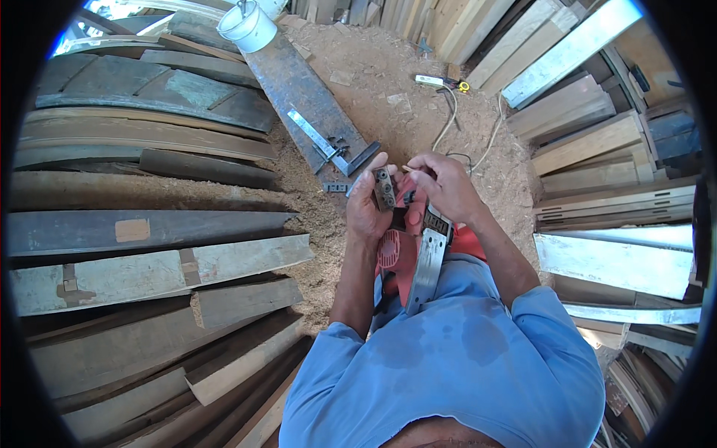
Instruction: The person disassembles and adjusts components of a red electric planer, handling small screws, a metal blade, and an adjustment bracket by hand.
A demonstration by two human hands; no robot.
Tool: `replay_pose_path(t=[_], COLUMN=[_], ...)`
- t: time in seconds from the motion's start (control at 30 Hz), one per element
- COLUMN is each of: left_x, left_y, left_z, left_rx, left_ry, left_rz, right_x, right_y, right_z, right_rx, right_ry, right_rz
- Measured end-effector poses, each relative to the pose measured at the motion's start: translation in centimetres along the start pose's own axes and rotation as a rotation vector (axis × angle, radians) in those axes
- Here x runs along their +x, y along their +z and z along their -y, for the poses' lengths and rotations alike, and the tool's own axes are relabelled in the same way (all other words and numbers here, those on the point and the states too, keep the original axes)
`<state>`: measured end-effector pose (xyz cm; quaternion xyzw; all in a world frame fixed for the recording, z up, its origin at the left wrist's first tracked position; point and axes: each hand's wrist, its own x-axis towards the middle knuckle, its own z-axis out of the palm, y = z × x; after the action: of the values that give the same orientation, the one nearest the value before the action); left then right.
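Observation:
In my left hand [367, 209] I hold a short metal block [385, 188] with a row of round bolt heads, gripped between thumb and fingers. Just to its right, the fingers of my right hand [452, 187] are pinched together; a small, thin, light-coloured tip shows at them, too small to name. Below both hands a red electric hand planer [400, 257] rests in my lap, its metal sole plate [428, 270] turned up towards me. A similar small metal bar [335, 188] lies at the near end of a long plank.
On that plank [287, 82] lie a metal square [317, 133] and some small dark parts; a white bucket [248, 30] stands at its far end. Stacked boards [160, 265] line both sides. A cable [453, 112] and yellow tape measure [464, 86] lie on the sawdust-covered floor.

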<state>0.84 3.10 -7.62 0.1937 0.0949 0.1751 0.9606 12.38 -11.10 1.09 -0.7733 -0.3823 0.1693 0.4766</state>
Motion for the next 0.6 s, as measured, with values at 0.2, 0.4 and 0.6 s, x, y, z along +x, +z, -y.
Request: replay_pose_path(t=[0.2,0.4,0.6], left_x=[-0.4,-0.1,-2.0], left_y=[0.5,-5.1,-12.1], left_z=[0.1,-1.8,0.9], left_rx=[0.036,1.015,2.049], left_ry=[0.013,-0.004,0.106], left_rz=[-0.134,-0.512,-0.287], right_x=[-1.5,-2.2,-1.9], right_y=[2.2,3.3,2.6], right_z=[-1.1,-2.0,-2.0], right_rx=[-0.011,-0.138,0.026], right_ry=[-0.036,-0.141,-0.090], right_rz=[0.067,0.020,0.014])
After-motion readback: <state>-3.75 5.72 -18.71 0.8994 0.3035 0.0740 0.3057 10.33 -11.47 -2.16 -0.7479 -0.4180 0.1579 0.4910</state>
